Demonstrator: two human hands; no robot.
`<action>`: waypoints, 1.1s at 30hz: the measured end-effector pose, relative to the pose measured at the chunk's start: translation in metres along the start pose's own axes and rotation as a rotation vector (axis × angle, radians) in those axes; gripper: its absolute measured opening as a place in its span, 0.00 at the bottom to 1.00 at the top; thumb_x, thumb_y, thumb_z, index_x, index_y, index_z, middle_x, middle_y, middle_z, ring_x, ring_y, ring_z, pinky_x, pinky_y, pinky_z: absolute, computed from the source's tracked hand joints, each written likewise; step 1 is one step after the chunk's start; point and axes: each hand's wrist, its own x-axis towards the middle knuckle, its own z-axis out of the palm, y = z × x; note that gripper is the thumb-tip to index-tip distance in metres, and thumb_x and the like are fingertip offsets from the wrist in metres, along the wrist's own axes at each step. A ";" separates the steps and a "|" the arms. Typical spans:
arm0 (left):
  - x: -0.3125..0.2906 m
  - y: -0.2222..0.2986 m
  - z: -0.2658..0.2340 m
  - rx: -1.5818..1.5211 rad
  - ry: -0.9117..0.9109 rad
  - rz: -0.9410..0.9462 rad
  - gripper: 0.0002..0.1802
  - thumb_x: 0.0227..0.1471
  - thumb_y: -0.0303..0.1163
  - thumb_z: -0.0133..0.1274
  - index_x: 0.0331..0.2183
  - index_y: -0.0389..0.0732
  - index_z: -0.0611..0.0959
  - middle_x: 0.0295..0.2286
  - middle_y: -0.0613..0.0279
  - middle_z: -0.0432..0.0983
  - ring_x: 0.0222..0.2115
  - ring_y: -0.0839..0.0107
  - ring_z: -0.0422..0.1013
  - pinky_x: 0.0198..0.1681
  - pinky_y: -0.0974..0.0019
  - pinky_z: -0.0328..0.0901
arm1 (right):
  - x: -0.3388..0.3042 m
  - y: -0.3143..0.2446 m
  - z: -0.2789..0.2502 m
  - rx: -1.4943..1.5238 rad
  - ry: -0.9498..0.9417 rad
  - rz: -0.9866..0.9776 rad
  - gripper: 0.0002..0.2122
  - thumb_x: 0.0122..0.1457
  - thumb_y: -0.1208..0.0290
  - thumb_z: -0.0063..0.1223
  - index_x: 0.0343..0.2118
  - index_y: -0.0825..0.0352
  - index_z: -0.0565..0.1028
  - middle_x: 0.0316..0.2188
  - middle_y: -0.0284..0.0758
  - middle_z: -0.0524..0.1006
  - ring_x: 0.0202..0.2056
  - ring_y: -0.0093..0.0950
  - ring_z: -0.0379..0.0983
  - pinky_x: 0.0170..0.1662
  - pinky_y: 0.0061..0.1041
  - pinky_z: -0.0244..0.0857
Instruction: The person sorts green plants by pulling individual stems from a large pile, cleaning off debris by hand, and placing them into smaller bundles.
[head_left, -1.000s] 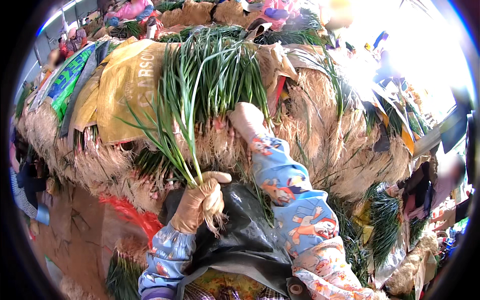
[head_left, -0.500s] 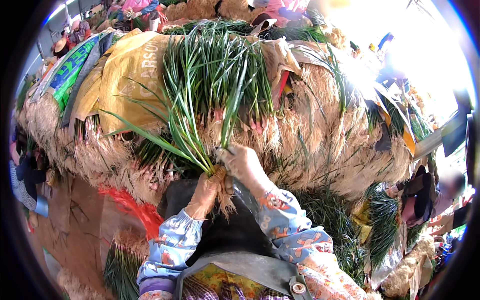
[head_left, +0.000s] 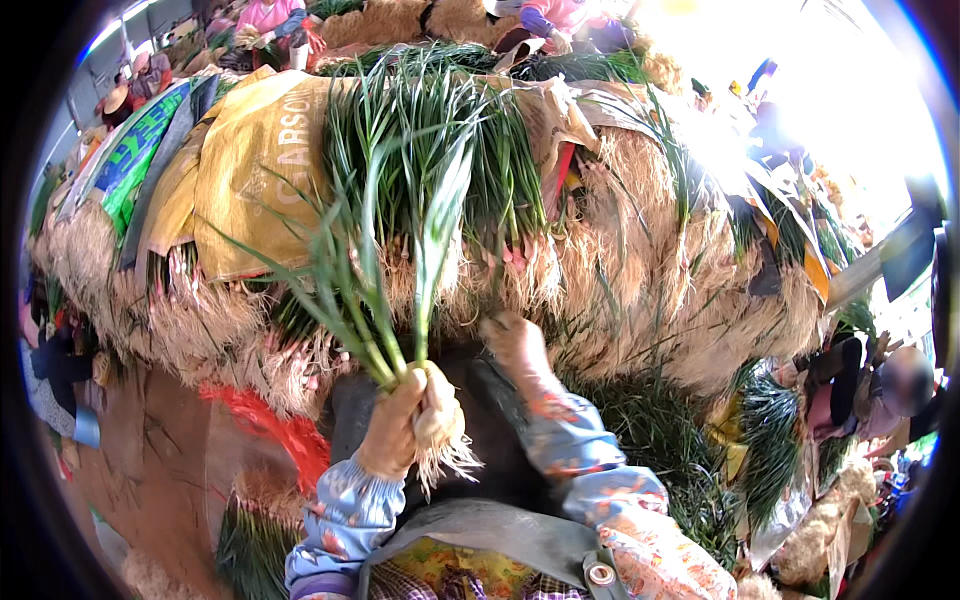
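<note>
In my left hand (head_left: 392,428) is a small bunch of green garlic (head_left: 420,320), gripped around the pale bases. Its long flat leaves point away from me, and the whitish roots (head_left: 440,455) hang out below my fingers. My right hand (head_left: 518,350) is apart from the left, at the near face of the heap. Motion smears its fingers, so I cannot tell whether anything is in them. Just beyond my hands, more green garlic (head_left: 500,180) lies in a thick row, with pinkish bulbs and tangled roots toward me.
A yellow woven sack (head_left: 262,165) covers the heap's left part; beige roots (head_left: 640,260) spread along the right. Red plastic (head_left: 265,425) lies at lower left, near a tied bundle (head_left: 250,545). Leafy bundles (head_left: 660,460) are at my right. Another person (head_left: 860,385) sits at far right.
My right hand has left the bunch and moved right to the heap's edge. My left hand keeps hold of the bunch, which has turned slightly and dropped a little toward me.
</note>
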 end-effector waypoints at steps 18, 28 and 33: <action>0.030 -0.020 -0.039 0.689 0.553 0.064 0.16 0.55 0.38 0.46 0.39 0.36 0.76 0.26 0.65 0.75 0.22 0.81 0.67 0.23 0.78 0.61 | 0.045 -0.094 -0.045 -0.037 0.004 -0.109 0.07 0.52 0.69 0.51 0.24 0.66 0.73 0.18 0.39 0.74 0.19 0.29 0.72 0.23 0.26 0.67; 0.017 -0.022 -0.020 0.055 0.211 0.018 0.16 0.55 0.44 0.42 0.25 0.42 0.74 0.10 0.72 0.58 0.11 0.78 0.56 0.18 0.71 0.57 | 0.001 -0.057 -0.031 0.906 0.129 0.212 0.07 0.55 0.73 0.44 0.24 0.66 0.72 0.15 0.28 0.69 0.14 0.18 0.61 0.17 0.14 0.57; 0.005 -0.007 -0.033 -0.280 0.119 -0.031 0.14 0.56 0.41 0.40 0.26 0.43 0.74 0.12 0.72 0.58 0.13 0.78 0.56 0.22 0.71 0.57 | -0.029 0.021 -0.052 0.360 -0.533 0.498 0.13 0.58 0.62 0.43 0.29 0.67 0.75 0.17 0.30 0.72 0.16 0.18 0.66 0.16 0.17 0.59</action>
